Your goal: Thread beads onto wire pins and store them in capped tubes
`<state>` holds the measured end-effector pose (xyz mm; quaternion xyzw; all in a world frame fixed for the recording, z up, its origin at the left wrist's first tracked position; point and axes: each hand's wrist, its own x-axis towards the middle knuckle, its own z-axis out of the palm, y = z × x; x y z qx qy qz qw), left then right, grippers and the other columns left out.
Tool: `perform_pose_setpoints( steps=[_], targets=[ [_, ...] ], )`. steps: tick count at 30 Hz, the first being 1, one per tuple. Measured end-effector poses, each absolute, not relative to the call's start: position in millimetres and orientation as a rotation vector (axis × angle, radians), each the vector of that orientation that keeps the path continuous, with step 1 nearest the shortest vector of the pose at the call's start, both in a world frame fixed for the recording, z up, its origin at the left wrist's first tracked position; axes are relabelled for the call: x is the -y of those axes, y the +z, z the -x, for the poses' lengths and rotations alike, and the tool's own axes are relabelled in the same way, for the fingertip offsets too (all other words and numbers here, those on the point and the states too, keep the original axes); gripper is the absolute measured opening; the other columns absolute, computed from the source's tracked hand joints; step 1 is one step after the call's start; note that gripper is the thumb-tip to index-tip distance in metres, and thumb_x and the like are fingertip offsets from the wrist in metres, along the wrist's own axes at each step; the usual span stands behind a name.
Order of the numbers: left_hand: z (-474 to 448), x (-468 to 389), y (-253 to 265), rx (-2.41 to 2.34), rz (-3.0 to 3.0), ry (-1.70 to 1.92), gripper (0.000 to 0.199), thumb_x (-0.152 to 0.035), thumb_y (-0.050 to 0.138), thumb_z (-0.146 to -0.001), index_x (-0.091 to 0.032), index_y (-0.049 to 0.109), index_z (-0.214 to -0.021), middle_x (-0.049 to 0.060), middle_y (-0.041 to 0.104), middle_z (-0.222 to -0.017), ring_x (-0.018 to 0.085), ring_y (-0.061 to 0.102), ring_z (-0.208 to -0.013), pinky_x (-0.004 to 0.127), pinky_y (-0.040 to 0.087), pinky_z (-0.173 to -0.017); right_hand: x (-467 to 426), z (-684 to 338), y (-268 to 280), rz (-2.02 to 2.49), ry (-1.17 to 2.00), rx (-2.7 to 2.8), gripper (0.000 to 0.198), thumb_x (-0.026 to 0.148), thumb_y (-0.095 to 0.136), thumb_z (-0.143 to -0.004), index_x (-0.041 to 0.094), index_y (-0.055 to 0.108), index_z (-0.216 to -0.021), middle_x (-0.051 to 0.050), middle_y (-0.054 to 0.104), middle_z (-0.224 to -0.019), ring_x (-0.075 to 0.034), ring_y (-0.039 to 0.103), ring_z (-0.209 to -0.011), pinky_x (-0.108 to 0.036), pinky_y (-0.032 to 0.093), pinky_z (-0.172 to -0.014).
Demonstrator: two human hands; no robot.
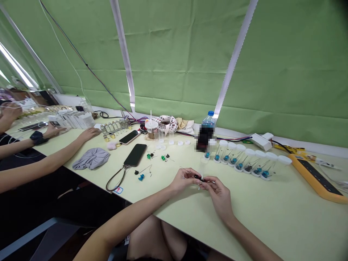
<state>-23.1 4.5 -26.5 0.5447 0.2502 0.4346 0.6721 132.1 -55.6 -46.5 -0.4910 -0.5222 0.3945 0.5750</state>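
Observation:
My left hand [186, 180] and my right hand [219, 194] meet above the table near its front edge. Between their fingertips is a small black part [199, 178], pinched from both sides. A thin metal wire rises by the left fingers; whether it joins the black part I cannot tell. To the left lie a blue part [141, 177] and a black piece [136, 172] with a bent wire. Beyond them are small green parts [163, 158] with more black pieces. On the right stands a row of clear tubes [236, 154] with white caps, most showing blue parts inside.
A phone [135, 155] with a strap, a grey cloth [91, 158] and a drink cup [151, 129] are to the left. Loose white caps [180, 143] lie behind my hands. An orange power strip [317, 177] is at right. Other people's arms [51, 156] rest at far left.

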Motion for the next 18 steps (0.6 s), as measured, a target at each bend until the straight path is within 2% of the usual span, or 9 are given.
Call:
perform_pose_setpoints(
  steps=[9, 18],
  targets=[
    [24.0, -4.3, -27.3, -0.545, -1.228, 0.966, 0.031, -0.027, 0.078, -0.058, -0.011, 0.069, -0.083, 0.008, 0.067, -0.080, 0.016, 0.062, -0.073, 0.028, 0.048, -0.072, 56.0, -131.1, -44.1, 1.165, 0.904, 1.237, 0.024, 0.040, 0.062, -0.079, 0.020, 0.057, -0.092, -0.004, 0.069, -0.077, -0.021, 0.067, -0.072, -0.032, 0.051, -0.069],
    [23.8, -4.1, -25.9, -0.553, -1.225, 0.954, 0.033, -0.029, 0.078, -0.058, -0.010, 0.068, -0.083, 0.009, 0.067, -0.079, 0.016, 0.063, -0.071, 0.029, 0.048, -0.071, 56.0, -130.9, -47.2, 1.139, 0.887, 1.265, 0.023, 0.037, 0.062, -0.080, 0.019, 0.058, -0.093, -0.007, 0.068, -0.079, -0.022, 0.066, -0.075, -0.035, 0.053, -0.071]
  ],
)
